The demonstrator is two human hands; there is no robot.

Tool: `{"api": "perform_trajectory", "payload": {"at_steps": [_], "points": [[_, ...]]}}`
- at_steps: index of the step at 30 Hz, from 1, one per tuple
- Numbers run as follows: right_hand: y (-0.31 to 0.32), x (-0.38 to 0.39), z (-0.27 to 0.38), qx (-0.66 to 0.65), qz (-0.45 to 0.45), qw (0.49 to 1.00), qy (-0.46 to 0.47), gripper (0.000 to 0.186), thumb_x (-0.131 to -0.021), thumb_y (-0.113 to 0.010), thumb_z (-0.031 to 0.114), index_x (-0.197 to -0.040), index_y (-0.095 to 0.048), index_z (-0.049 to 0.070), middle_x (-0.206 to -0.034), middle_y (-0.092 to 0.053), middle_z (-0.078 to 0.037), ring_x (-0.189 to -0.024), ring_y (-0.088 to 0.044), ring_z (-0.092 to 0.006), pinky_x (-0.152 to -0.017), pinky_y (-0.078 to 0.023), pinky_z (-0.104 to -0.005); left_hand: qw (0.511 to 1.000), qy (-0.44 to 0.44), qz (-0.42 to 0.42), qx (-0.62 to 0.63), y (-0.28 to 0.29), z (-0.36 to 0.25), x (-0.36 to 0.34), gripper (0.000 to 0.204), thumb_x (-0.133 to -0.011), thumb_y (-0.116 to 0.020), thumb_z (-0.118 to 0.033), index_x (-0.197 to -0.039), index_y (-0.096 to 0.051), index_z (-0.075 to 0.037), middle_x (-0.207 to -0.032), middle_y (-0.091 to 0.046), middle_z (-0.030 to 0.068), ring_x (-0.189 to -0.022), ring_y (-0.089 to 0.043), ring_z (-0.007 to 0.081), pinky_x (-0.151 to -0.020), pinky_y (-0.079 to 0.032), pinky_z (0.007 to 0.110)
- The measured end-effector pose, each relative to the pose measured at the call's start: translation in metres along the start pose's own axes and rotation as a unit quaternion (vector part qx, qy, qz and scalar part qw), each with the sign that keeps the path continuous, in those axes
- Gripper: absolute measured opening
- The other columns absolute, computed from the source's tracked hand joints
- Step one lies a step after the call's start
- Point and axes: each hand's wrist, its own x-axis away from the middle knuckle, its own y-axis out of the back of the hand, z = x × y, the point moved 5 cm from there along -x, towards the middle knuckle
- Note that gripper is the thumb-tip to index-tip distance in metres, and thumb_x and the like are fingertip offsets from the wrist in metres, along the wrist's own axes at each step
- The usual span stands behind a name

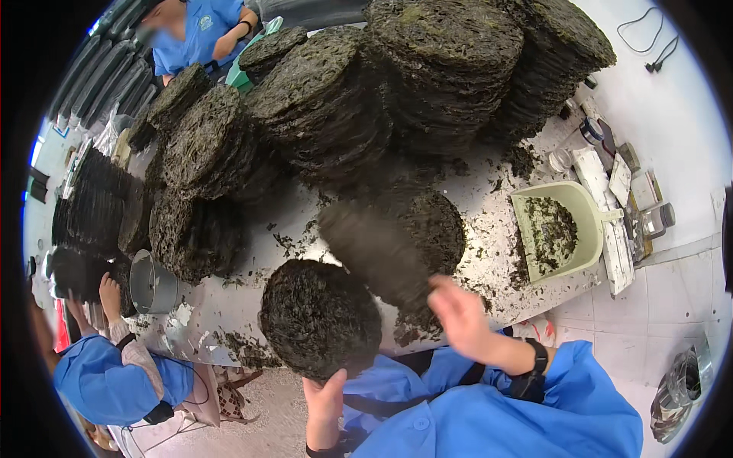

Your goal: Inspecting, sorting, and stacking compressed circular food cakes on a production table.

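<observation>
My left hand (pixel 324 403) grips the near edge of a dark, round dried seaweed cake (pixel 319 319), its thumb on top. The cake is tilted up over the table's front edge. My right hand (pixel 463 317) has its fingers closed at the edge of another thin seaweed sheet (pixel 374 248), which is smeared by motion. Behind that sheet, a further round seaweed cake (pixel 439 229) lies on the table, partly covered.
Tall seaweed stacks (pixel 443 69) line the back of the table (pixel 202 320). A pale green dustpan (pixel 592 229) with scraps lies right. Left stands a grey round container (pixel 153 284). Co-workers in blue, one at left (pixel 114 378) and one behind (pixel 202 30), are nearby.
</observation>
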Motion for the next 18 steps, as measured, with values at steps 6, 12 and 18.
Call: {"api": "perform_trajectory", "payload": {"at_steps": [6, 12, 18], "points": [[0.063, -0.036, -0.089, -0.179, -0.252, 0.950, -0.035, 0.031, -0.098, -0.055, 0.022, -0.121, -0.055, 0.001, -0.106, -0.061, -0.005, -0.092, -0.056, -0.0109, -0.080, -0.046, -0.0251, 0.996, 0.027, -0.053, 0.068, 0.003, -0.001, -0.008, 0.062, -0.076, -0.055, 0.002, -0.136, -0.037, 0.000, -0.128, -0.051, 0.0169, -0.118, -0.052, 0.0319, -0.099, -0.043, 0.050], [0.029, -0.018, -0.057, -0.141, 0.006, 0.988, -0.068, 0.038, -0.095, -0.059, 0.020, -0.127, -0.050, 0.001, -0.123, -0.056, -0.010, -0.105, -0.055, -0.0117, -0.085, -0.047, -0.0261, 0.991, 0.073, -0.023, 0.114, 0.000, 0.008, -0.011, 0.058, -0.077, -0.053, 0.001, -0.134, -0.040, 0.000, -0.130, -0.052, 0.0149, -0.121, -0.051, 0.0302, -0.101, -0.044, 0.047], [0.012, -0.029, -0.055, -0.195, -0.013, 0.966, -0.170, 0.054, -0.088, -0.070, 0.021, -0.131, -0.048, -0.003, -0.114, -0.062, -0.011, -0.103, -0.059, -0.0139, -0.087, -0.048, -0.0278, 0.982, 0.100, 0.080, 0.137, -0.038, 0.014, -0.023, 0.058, -0.084, -0.055, -0.001, -0.138, -0.035, -0.006, -0.138, -0.044, 0.0168, -0.127, -0.046, 0.0303, -0.108, -0.037, 0.044]]}}
